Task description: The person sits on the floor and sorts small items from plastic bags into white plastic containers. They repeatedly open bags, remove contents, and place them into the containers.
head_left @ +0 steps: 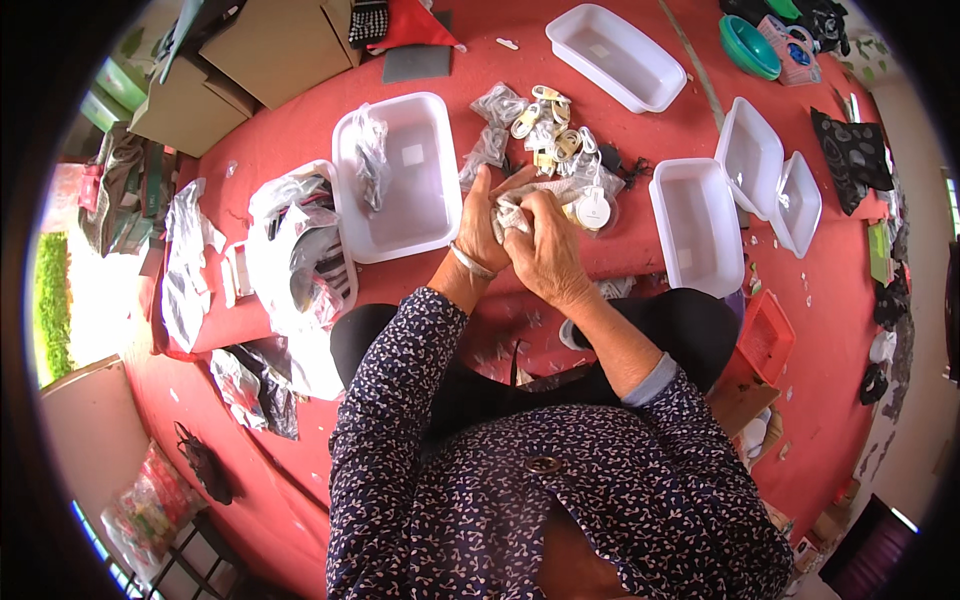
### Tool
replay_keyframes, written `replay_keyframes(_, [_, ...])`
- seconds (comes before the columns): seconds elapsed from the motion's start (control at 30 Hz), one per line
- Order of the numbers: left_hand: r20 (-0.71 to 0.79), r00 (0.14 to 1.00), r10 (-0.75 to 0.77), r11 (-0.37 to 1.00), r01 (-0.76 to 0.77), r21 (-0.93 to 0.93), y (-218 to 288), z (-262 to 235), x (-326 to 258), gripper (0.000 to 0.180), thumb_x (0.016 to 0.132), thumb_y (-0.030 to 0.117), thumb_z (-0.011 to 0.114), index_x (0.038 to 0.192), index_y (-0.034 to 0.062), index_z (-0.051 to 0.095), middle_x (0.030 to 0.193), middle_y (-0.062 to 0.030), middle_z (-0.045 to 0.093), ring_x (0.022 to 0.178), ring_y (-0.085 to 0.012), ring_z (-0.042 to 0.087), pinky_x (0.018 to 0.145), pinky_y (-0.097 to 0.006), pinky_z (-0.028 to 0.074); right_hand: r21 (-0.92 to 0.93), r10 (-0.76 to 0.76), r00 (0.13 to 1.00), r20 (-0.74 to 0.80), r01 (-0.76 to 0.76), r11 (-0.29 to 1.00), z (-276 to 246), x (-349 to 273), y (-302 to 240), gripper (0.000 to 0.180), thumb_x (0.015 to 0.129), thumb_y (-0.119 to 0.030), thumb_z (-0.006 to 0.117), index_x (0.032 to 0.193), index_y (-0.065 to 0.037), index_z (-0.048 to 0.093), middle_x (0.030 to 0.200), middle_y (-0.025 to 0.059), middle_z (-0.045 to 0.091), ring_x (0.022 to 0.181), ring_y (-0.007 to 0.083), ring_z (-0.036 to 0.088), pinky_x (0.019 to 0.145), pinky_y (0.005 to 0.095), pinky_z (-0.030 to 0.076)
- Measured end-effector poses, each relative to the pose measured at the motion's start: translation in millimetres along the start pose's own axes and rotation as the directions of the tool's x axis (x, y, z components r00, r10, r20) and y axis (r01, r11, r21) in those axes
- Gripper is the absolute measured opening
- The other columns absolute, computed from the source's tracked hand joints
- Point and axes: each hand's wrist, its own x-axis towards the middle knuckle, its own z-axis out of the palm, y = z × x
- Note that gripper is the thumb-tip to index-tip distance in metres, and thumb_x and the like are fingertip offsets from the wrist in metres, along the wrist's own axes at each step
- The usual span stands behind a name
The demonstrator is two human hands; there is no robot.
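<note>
My two hands meet in the middle of the head view. My left hand (480, 228) has its thumb and fingers stretched up and steadies a crumpled whitish bundle (512, 216) against its palm; whether it is cloth or plastic wrap I cannot make out. My right hand (545, 250) is closed around the bundle from the other side, fingers curled. Just beyond lie coiled white cables (566, 145) with pale yellow bands, beside clear plastic bags (498, 104). A round white disc-shaped thing (592, 208) rests right of my right hand.
A white tub (447, 120) holding a plastic bag stands left, beside a tub of plastic-wrapped goods (290, 250). Further white tubs (668, 100), (738, 240) stand beyond and right. A red basket (768, 335) is near my right knee. Cardboard boxes (275, 50) stand far left on the red cover.
</note>
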Motion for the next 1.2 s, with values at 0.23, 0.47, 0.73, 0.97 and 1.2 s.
replay_keyframes(0.23, [-0.209, 0.973, 0.1, 0.985, -0.067, 0.162, -7, 12, -3, 0.045, 0.089, 0.037, 0.031, 0.118, 0.004, 0.039, 0.116, -0.0094, 0.047, 0.105, -0.0225, 0.045, 0.094, -0.035, 0.032, -0.148, 0.044, 0.999, -0.021, -0.047, 0.988, 5, 25, 5, 0.02, 0.078, -0.015, 0.044, 0.092, -0.002, 0.043, 0.08, 0.0187, 0.053, 0.075, 0.0363, 0.052, 0.066, 0.0444, 0.041])
replay_keyframes(0.47, [-0.092, 0.996, -0.022, 0.926, 0.055, 0.375, -7, 20, -7, 0.071, 0.083, 0.058, 0.024, 0.13, 0.0052, 0.025, 0.136, -0.0116, 0.025, 0.127, -0.0248, 0.015, 0.097, -0.054, 0.011, -0.197, 0.492, 0.851, -0.185, -0.522, 0.83, -58, 66, 72, 0.02, 0.08, -0.021, 0.047, 0.085, -0.002, 0.049, 0.075, 0.0184, 0.059, 0.069, 0.0322, 0.059, 0.061, 0.0407, 0.046])
replay_keyframes(0.73, [-0.1, 0.979, 0.177, 0.971, -0.157, 0.182, -2, 4, -11, 0.058, 0.087, 0.044, 0.017, 0.119, 0.0013, 0.039, 0.129, -0.0157, 0.035, 0.115, -0.0293, 0.036, 0.099, -0.042, 0.023, -0.012, 0.038, 0.999, -0.016, -0.038, 0.999, 23, 11, -17, 0.019, 0.082, -0.022, 0.048, 0.092, -0.007, 0.046, 0.085, 0.0186, 0.051, 0.077, 0.0379, 0.052, 0.063, 0.0438, 0.042])
replay_keyframes(0.97, [-0.094, 0.992, -0.082, 0.917, 0.112, 0.382, -11, 31, -8, 0.062, 0.086, 0.049, 0.028, 0.123, -0.0009, 0.034, 0.128, -0.0145, 0.036, 0.117, -0.0249, 0.036, 0.097, -0.037, 0.025, -0.432, 0.325, 0.937, -0.125, -0.347, 0.833, -29, 31, 95, 0.018, 0.08, -0.022, 0.048, 0.076, -0.006, 0.056, 0.065, 0.0132, 0.059, 0.064, 0.0262, 0.06, 0.058, 0.0387, 0.047])
replay_keyframes(1.2, [-0.41, 0.908, 0.081, 0.793, 0.191, 0.579, 6, -5, -6, 0.031, 0.085, 0.028, 0.038, 0.098, 0.0061, 0.055, 0.095, -0.0053, 0.058, 0.086, -0.0169, 0.054, 0.076, -0.029, 0.041, -0.675, 0.464, 0.807, -0.365, -0.572, 0.465, -84, 5, 163, 0.016, 0.076, -0.014, 0.048, 0.085, -0.003, 0.055, 0.088, 0.016, 0.058, 0.081, 0.034, 0.058, 0.066, 0.0423, 0.048])
